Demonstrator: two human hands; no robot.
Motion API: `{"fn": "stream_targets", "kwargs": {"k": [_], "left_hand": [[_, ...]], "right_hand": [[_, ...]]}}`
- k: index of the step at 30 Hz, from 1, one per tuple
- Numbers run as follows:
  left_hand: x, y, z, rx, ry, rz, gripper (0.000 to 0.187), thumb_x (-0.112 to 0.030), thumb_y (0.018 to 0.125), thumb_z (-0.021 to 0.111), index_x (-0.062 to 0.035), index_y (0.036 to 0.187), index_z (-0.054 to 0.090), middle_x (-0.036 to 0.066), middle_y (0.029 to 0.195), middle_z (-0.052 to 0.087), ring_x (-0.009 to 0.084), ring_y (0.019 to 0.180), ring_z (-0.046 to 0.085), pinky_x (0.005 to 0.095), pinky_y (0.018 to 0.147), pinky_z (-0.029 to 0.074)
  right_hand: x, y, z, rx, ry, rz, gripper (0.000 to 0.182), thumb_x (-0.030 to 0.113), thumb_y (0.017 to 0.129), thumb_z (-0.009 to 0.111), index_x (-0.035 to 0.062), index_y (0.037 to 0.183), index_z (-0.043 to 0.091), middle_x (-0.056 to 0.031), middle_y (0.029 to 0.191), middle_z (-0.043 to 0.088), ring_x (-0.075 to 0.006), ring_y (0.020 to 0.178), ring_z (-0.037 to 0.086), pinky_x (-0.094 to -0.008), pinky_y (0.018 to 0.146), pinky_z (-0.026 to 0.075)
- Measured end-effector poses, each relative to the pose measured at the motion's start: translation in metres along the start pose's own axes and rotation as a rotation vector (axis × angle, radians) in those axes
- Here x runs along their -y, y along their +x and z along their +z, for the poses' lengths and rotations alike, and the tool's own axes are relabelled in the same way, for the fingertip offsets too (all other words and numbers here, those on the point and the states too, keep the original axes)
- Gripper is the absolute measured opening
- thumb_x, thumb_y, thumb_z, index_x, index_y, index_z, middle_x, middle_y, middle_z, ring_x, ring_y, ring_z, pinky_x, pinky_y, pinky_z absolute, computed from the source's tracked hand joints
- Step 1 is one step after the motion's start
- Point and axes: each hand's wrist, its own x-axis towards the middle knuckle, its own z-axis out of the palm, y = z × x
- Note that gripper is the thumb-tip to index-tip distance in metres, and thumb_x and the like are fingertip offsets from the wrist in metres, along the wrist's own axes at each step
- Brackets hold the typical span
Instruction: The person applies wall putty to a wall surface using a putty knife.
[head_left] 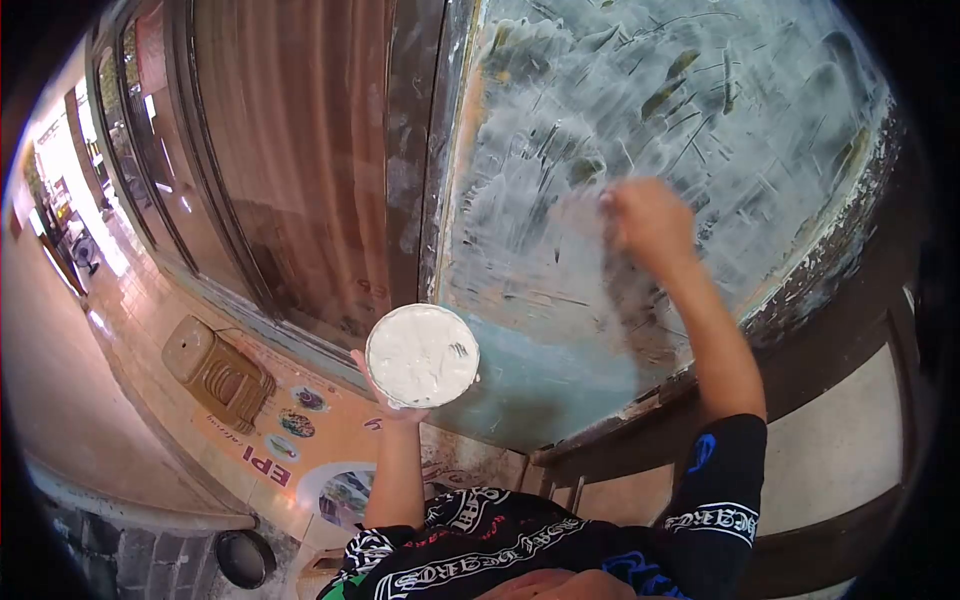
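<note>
My left hand holds a round tub from below and at its side. The tub is filled with white putty, its surface uneven with a small dark gouge at the right. At the wall panel, my right hand is closed around a thin, pale spreader that is smeared by motion. The spreader's edge lies at the panel's surface, though contact cannot be made out exactly. White putty streaks cover much of the blue-green panel, with darker patches showing through.
Left of the panel is a window with a brown curtain and dark frame. A brown plastic stool lies on a printed orange banner. A dark round container sits lower left. Wooden furniture stands at the right.
</note>
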Motion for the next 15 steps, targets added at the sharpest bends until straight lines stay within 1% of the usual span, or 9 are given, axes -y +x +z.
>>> {"fn": "stream_targets", "kwargs": {"k": [1, 3, 4, 6, 10, 11, 12, 13, 15], "left_hand": [[0.001, 0.001, -0.001, -0.023, 0.003, 0.008, 0.097, -0.084, 0.087, 0.029, -0.0113, 0.15, 0.04, 0.013, 0.151, 0.044, 0.0365, 0.134, 0.047, 0.0552, 0.111, 0.039], [0.003, 0.001, -0.001, -0.041, 0.006, 0.017, 0.096, -0.084, 0.087, 0.03, -0.0115, 0.15, 0.04, 0.012, 0.151, 0.044, 0.0364, 0.134, 0.047, 0.0553, 0.111, 0.039], [0.003, 0.003, 0.0, -0.053, 0.009, 0.031, 0.096, -0.084, 0.088, 0.03, -0.0117, 0.149, 0.04, 0.012, 0.151, 0.044, 0.0364, 0.134, 0.047, 0.0554, 0.111, 0.039], [0.002, 0.003, 0.002, -0.047, -0.019, 0.012, 0.095, -0.084, 0.088, 0.03, -0.0117, 0.149, 0.041, 0.012, 0.151, 0.044, 0.0361, 0.135, 0.046, 0.0557, 0.111, 0.039], [0.004, 0.006, -0.007, -0.014, -0.033, -0.02, 0.094, -0.084, 0.088, 0.03, -0.013, 0.149, 0.042, 0.011, 0.151, 0.044, 0.0357, 0.135, 0.046, 0.0559, 0.11, 0.04], [0.004, 0.006, -0.004, 0.002, -0.032, -0.023, 0.094, -0.084, 0.087, 0.03, -0.0133, 0.149, 0.042, 0.011, 0.151, 0.044, 0.0358, 0.135, 0.046, 0.056, 0.11, 0.04], [0.005, 0.007, -0.001, 0.017, -0.029, -0.026, 0.094, -0.084, 0.087, 0.03, -0.0135, 0.149, 0.042, 0.011, 0.151, 0.044, 0.0359, 0.135, 0.046, 0.0561, 0.11, 0.04], [0.006, 0.01, 0.002, -0.045, -0.07, -0.031, 0.096, -0.085, 0.086, 0.032, -0.013, 0.148, 0.042, 0.012, 0.151, 0.044, 0.0381, 0.132, 0.049, 0.0597, 0.105, 0.044], [0.004, 0.01, 0.001, -0.043, -0.045, -0.036, 0.096, -0.085, 0.086, 0.032, -0.0128, 0.148, 0.042, 0.012, 0.151, 0.044, 0.0377, 0.132, 0.049, 0.0591, 0.106, 0.044]], "right_hand": [[-0.016, 0.016, -0.02, -0.084, -0.078, 0.102, 0.02, 0.027, 0.092, 0.061, 0.0084, 0.087, 0.064, -0.0125, 0.082, 0.064, -0.0367, 0.084, 0.061, -0.0468, 0.07, 0.05], [-0.024, 0.032, -0.062, -0.327, 0.195, 0.186, 0.019, 0.026, 0.091, 0.063, 0.0079, 0.086, 0.064, -0.0127, 0.081, 0.064, -0.038, 0.084, 0.061, -0.0464, 0.07, 0.049], [-0.024, 0.028, -0.061, -0.33, 0.194, 0.184, 0.019, 0.026, 0.091, 0.063, 0.0079, 0.086, 0.064, -0.0127, 0.081, 0.064, -0.038, 0.084, 0.061, -0.0464, 0.07, 0.049], [-0.015, 0.005, -0.05, -0.246, 0.206, 0.078, 0.015, 0.022, 0.091, 0.063, 0.0076, 0.087, 0.064, -0.0129, 0.084, 0.066, -0.0372, 0.086, 0.063, -0.0441, 0.07, 0.05], [0.042, -0.064, 0.043, 0.375, 0.126, -0.158, 0.012, 0.022, 0.089, 0.062, 0.0099, 0.087, 0.065, -0.0095, 0.084, 0.066, -0.0311, 0.084, 0.065, -0.0445, 0.069, 0.053], [0.043, -0.069, 0.058, 0.376, 0.125, -0.154, 0.012, 0.022, 0.089, 0.062, 0.0099, 0.087, 0.065, -0.0095, 0.084, 0.066, -0.0311, 0.084, 0.065, -0.0445, 0.069, 0.053], [0.046, -0.067, 0.064, 0.417, 0.0, -0.197, 0.013, 0.023, 0.089, 0.061, 0.0104, 0.087, 0.065, -0.0089, 0.084, 0.065, -0.0303, 0.084, 0.065, -0.0452, 0.069, 0.053], [0.046, -0.061, 0.067, 0.453, -0.126, -0.24, 0.013, 0.023, 0.089, 0.061, 0.011, 0.087, 0.065, -0.0082, 0.084, 0.065, -0.0295, 0.084, 0.064, -0.0459, 0.069, 0.053], [0.016, -0.021, 0.041, 0.222, -0.033, -0.118, 0.014, 0.024, 0.091, 0.06, 0.0104, 0.088, 0.064, -0.0093, 0.085, 0.065, -0.0319, 0.085, 0.064, -0.0461, 0.068, 0.052]]}}
